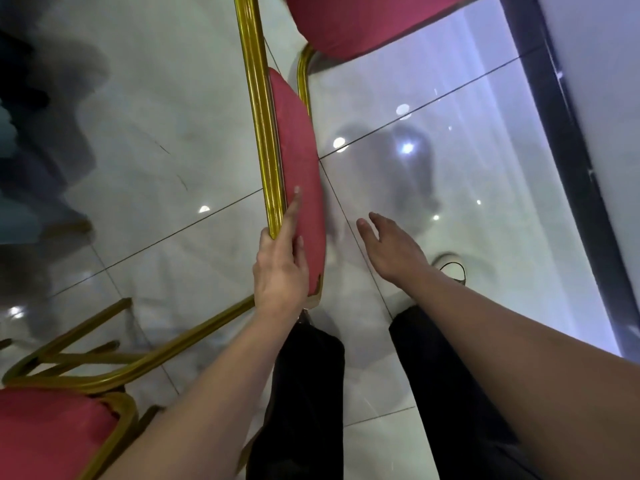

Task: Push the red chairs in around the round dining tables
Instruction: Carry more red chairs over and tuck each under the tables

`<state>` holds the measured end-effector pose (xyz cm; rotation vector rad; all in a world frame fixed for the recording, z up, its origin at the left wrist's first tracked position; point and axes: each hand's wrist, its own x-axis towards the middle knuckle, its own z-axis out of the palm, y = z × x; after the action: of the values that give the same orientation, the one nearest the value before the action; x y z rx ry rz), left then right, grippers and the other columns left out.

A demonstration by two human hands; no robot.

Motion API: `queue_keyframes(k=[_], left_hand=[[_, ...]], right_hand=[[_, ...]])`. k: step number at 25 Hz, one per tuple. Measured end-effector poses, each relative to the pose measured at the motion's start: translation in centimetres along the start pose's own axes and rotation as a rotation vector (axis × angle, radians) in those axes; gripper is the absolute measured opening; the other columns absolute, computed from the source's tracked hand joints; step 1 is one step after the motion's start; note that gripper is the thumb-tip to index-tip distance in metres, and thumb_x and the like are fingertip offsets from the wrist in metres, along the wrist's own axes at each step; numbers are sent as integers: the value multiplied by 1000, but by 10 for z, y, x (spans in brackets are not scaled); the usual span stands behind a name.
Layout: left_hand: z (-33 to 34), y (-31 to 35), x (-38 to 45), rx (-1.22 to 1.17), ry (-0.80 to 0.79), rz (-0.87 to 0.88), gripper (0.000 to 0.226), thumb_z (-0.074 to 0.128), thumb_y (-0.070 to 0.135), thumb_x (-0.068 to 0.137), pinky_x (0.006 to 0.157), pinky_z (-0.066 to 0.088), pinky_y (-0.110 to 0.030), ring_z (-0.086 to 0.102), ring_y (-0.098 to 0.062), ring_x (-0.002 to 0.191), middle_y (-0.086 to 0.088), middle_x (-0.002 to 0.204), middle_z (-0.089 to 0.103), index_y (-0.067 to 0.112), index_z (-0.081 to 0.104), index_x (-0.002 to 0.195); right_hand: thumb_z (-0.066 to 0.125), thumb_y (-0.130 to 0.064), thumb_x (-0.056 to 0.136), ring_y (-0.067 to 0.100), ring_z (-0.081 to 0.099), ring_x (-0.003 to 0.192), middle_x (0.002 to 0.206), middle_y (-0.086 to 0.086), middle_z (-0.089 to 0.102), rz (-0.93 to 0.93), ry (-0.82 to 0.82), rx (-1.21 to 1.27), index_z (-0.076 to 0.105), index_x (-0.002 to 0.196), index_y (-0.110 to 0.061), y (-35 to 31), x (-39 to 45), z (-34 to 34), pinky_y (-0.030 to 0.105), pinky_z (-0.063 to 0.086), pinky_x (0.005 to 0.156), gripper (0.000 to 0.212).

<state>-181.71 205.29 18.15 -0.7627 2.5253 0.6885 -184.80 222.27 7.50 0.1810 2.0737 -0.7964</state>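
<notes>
A red chair with a gold metal frame stands before me; its padded backrest (299, 157) runs edge-on up the middle of the view, and its red seat (346, 22) shows at the top. My left hand (280, 268) grips the top of the backrest, thumb on the gold rail, fingers along the red pad. My right hand (391, 251) hovers to the right of the backrest, fingers straight, holding nothing. No round table is in view.
Another red chair (52, 434) with a gold frame sits at the lower left. The floor (156, 150) is glossy white tile. A dark baseboard and white wall (588, 98) run along the right. My dark trouser legs and a shoe (450, 268) are below.
</notes>
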Motion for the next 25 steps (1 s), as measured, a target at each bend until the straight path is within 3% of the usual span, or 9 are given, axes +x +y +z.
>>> queue_keyframes(k=[4,6,10,13,15,18,20,23,25], left_hand=[[-12,5,4,-34,33,39,73,50,21,106,87,52,-35,52,-6,76,1,103,53,68,13,147],[-23,8,6,-51,33,54,77,52,17,104,91,54,-37,57,-12,80,7,114,58,69,15,146],[-42,16,5,-106,-42,7,78,52,17,104,96,56,-47,64,-23,88,23,123,46,75,17,141],[-52,19,7,-128,-65,29,79,54,16,104,109,49,-41,59,-7,118,28,132,46,75,17,142],[-62,16,12,-175,-57,101,80,56,13,103,110,46,-31,50,16,118,34,143,42,71,21,143],[-76,14,15,-210,-31,200,76,57,9,101,91,46,-4,41,35,110,33,151,37,60,28,150],[-85,17,13,-230,-16,227,74,57,8,100,84,40,5,38,38,108,32,150,39,55,31,151],[-101,23,8,-253,-53,253,72,57,14,101,81,47,-1,49,34,97,29,151,40,61,29,148],[-115,30,2,-285,-85,245,68,56,19,102,82,52,-9,52,28,103,29,151,40,64,30,146]], right_hand=[[27,-60,105,26,34,149,165,3,32,3,-11,-25,28,160,-19,8,20,24,42,28,119,69],[29,-59,105,27,34,149,165,4,32,23,-27,20,26,161,-19,9,35,41,43,27,120,69],[34,-58,104,24,34,149,164,4,35,195,-121,391,27,161,-23,8,51,82,40,26,119,67],[36,-53,106,26,31,150,164,5,33,307,-161,663,29,160,-19,8,58,119,41,26,121,64],[36,-55,106,27,35,148,162,6,36,362,-175,777,32,159,-20,7,68,132,49,29,121,64],[36,-66,101,27,51,133,148,7,52,385,-263,965,42,153,-24,4,87,138,52,39,115,67],[34,-76,96,26,57,126,139,6,60,320,-348,1077,49,149,-29,-8,97,136,53,42,113,72],[39,-90,83,25,65,121,130,0,69,204,-373,1070,57,140,-36,-26,95,130,54,47,108,81],[43,-95,76,27,67,116,128,4,70,217,-314,1087,58,140,-28,-33,76,130,54,49,106,93]])
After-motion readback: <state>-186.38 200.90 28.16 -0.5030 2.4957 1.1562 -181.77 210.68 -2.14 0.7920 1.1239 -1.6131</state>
